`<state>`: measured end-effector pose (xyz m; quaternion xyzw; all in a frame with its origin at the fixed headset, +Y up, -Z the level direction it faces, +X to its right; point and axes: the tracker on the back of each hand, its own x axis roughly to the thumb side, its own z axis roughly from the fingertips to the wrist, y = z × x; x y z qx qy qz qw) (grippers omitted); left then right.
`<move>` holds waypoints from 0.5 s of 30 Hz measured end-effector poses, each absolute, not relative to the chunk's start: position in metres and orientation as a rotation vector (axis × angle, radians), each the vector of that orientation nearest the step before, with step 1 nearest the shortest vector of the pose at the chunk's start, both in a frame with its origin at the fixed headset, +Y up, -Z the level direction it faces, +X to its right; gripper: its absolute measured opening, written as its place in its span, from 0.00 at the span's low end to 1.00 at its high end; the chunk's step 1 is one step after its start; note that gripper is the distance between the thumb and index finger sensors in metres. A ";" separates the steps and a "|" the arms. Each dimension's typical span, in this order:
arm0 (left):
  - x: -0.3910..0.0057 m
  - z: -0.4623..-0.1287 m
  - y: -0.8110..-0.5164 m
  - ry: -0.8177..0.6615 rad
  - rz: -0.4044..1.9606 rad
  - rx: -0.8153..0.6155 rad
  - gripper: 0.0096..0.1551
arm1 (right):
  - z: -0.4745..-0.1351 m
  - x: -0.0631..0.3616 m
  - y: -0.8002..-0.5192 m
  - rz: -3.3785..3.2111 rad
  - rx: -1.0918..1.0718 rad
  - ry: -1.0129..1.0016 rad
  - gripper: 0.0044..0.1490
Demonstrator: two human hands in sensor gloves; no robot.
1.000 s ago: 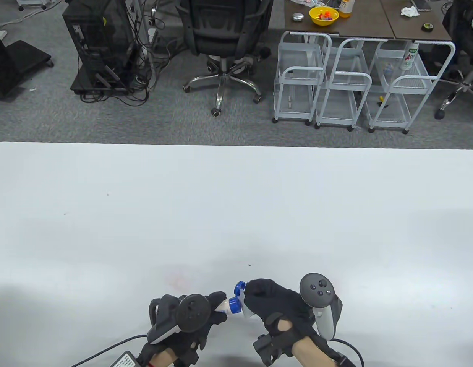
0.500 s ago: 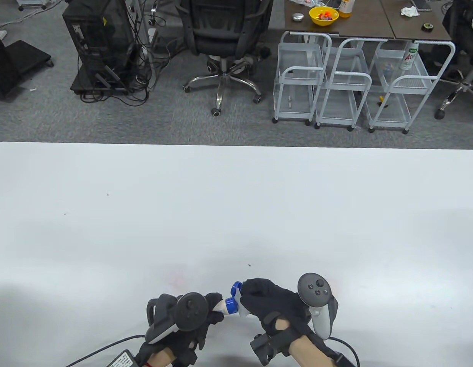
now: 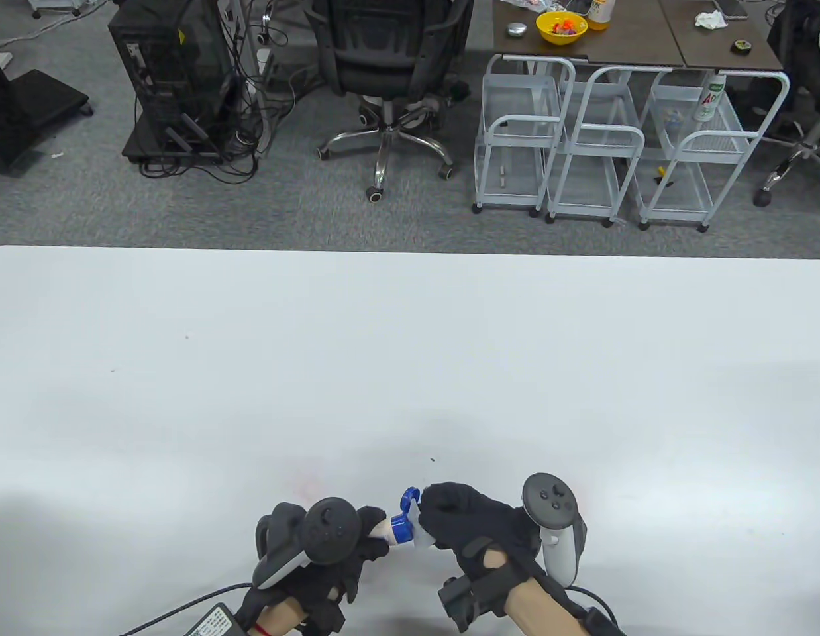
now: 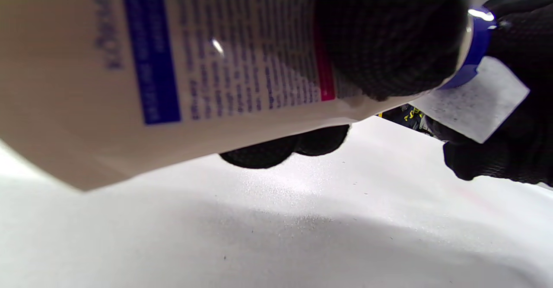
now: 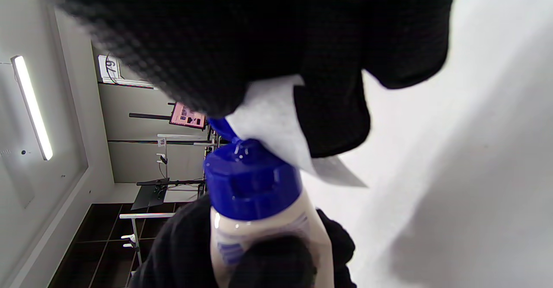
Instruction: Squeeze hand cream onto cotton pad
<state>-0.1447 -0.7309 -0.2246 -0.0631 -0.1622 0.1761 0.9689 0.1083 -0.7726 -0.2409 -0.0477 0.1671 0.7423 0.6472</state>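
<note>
My left hand (image 3: 357,540) grips a cream-coloured hand cream tube (image 4: 173,63) with a blue cap (image 3: 401,528), its flip lid (image 3: 409,495) open, above the table's front edge. The tube's nozzle end points right at a white cotton pad (image 4: 475,102). My right hand (image 3: 463,523) pinches that pad (image 5: 272,124) and holds it against the blue cap (image 5: 252,180). In the left wrist view the tube fills the upper left and my fingers (image 4: 389,33) wrap its neck. The nozzle opening is hidden behind the pad.
The white table (image 3: 410,358) stretches far beyond the hands. A cable and a small label tag (image 3: 218,623) lie at the front edge by my left wrist. Chairs, carts and a desk stand on the floor beyond the table.
Both hands shifted slightly left together, keeping the pad against the cap. Between half a second ago and now almost nothing has moved.
</note>
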 end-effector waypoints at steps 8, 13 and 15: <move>-0.149 -0.224 -0.728 -0.320 0.363 -0.114 0.27 | -0.244 0.105 -0.773 1.661 -0.095 0.386 0.23; -0.148 -0.224 -0.727 -0.323 0.364 -0.123 0.27 | -0.243 0.107 -0.772 1.653 -0.093 0.395 0.23; -0.148 -0.224 -0.727 -0.323 0.363 -0.124 0.26 | -0.244 0.106 -0.773 1.647 -0.090 0.405 0.23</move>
